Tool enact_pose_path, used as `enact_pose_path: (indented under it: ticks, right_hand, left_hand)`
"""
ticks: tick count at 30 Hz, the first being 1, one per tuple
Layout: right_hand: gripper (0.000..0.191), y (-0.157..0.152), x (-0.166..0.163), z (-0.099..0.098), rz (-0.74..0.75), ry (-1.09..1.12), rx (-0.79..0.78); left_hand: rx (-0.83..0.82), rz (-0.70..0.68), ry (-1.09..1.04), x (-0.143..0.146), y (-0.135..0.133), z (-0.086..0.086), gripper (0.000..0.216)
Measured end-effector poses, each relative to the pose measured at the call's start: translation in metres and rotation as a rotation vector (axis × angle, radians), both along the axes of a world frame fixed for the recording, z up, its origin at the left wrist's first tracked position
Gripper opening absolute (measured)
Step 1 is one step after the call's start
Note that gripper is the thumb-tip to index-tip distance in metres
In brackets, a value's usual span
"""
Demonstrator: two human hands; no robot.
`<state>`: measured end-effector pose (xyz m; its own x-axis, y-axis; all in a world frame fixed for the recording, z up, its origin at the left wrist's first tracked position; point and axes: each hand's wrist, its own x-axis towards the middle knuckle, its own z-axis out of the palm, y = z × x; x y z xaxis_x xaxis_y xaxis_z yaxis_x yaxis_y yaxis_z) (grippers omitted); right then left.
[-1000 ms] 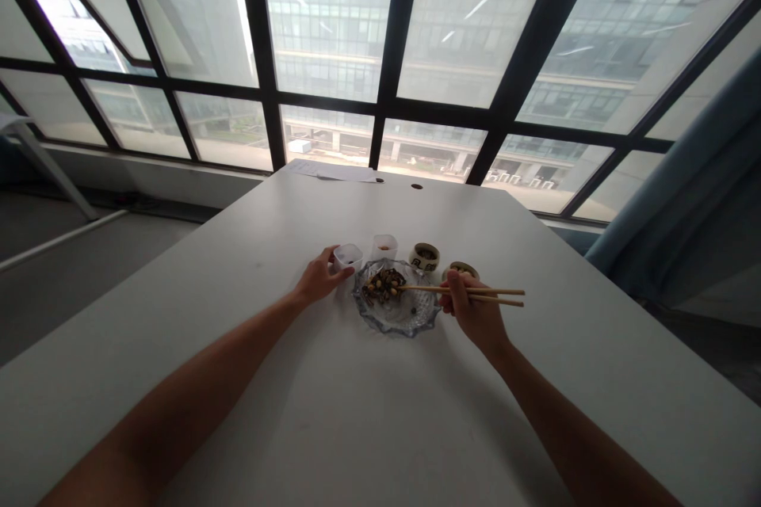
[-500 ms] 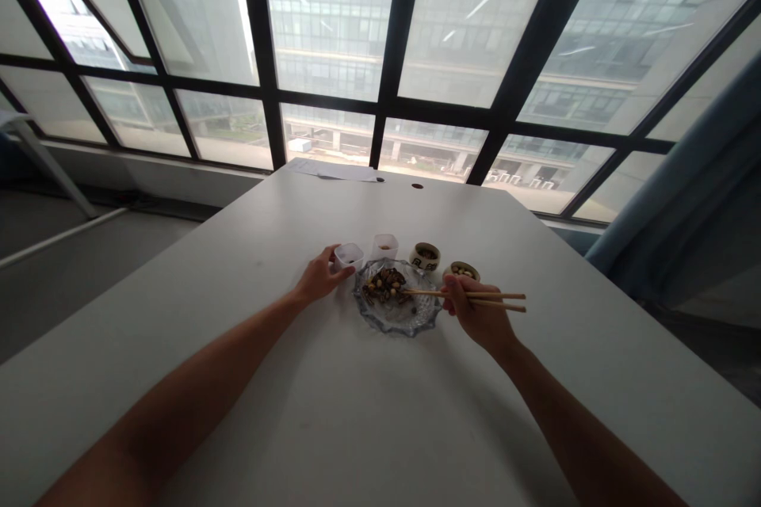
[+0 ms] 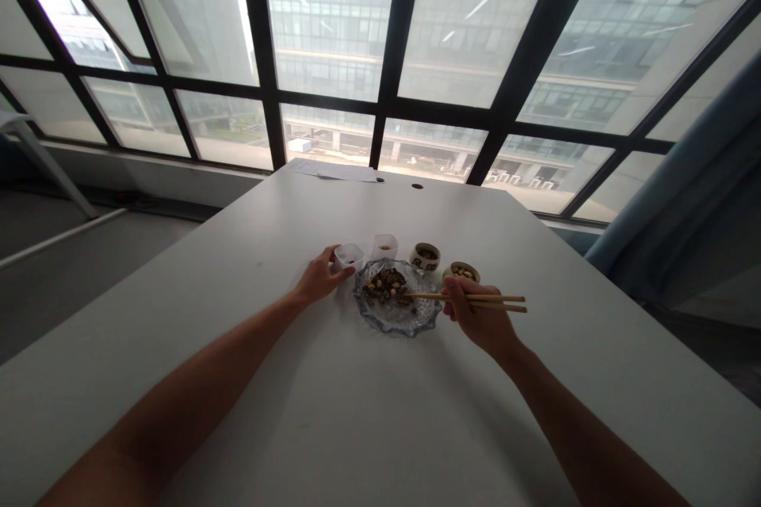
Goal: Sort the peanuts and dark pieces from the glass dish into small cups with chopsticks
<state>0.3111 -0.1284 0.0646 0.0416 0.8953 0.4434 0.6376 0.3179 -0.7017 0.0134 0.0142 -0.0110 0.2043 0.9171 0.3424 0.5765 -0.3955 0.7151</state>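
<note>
A clear glass dish [image 3: 397, 320] with a pile of mixed nuts and beans [image 3: 386, 285] sits in the middle of the white table [image 3: 333, 412]. My right hand [image 3: 476, 317] is closed round a pair of wooden chopsticks [image 3: 476, 301], whose tips reach into the pile. My left hand [image 3: 318, 279] rests on the table with thumb and fingers round a small white square cup [image 3: 348, 256] left of the dish.
Behind the dish stand another white square cup [image 3: 384, 246], a small round bowl with dark bits [image 3: 426, 255] and a second round bowl with pale pieces [image 3: 464, 271]. Papers [image 3: 338, 169] lie at the table's far edge by the window. A blue curtain [image 3: 701, 206] hangs at right.
My right hand has drawn slightly right and toward me, so the chopstick tips moved from the pile's left part to its right edge. My left hand has stayed on the cup.
</note>
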Motion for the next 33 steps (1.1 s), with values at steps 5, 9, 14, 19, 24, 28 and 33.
enact_pose_path:
  ticks: [5, 9, 14, 19, 24, 28, 33]
  right_hand:
    - [0.054, 0.001, 0.0, 0.0, -0.046, 0.078, 0.021]
    - [0.053, 0.004, -0.001, -0.004, -0.071, 0.073, 0.031]
    - [0.051, 0.004, -0.001, -0.009, -0.06, 0.025, 0.003]
    - [0.052, 0.005, -0.001, -0.008, -0.065, 0.188, 0.012]
    - [0.057, 0.019, 0.005, -0.008, -0.215, 0.732, -0.032]
    - [0.053, 0.028, 0.012, -0.014, -0.17, 0.895, -0.048]
    - [0.053, 0.026, 0.012, -0.015, -0.16, 0.862, 0.061]
  left_hand:
    - [-0.006, -0.008, -0.004, 0.0, 0.0, 0.0, 0.074]
    - [-0.002, -0.005, -0.009, 0.0, -0.001, 0.001, 0.072]
    - [-0.006, -0.004, -0.027, 0.002, -0.003, 0.003, 0.074]
    - [0.018, -0.007, -0.06, 0.001, -0.002, 0.001, 0.073]
    - [0.178, -0.023, -0.162, 0.003, -0.002, 0.0, 0.061]
    - [0.221, -0.036, -0.184, 0.005, -0.005, 0.003, 0.06]
    - [0.122, 0.057, -0.171, 0.005, -0.002, 0.0, 0.062]
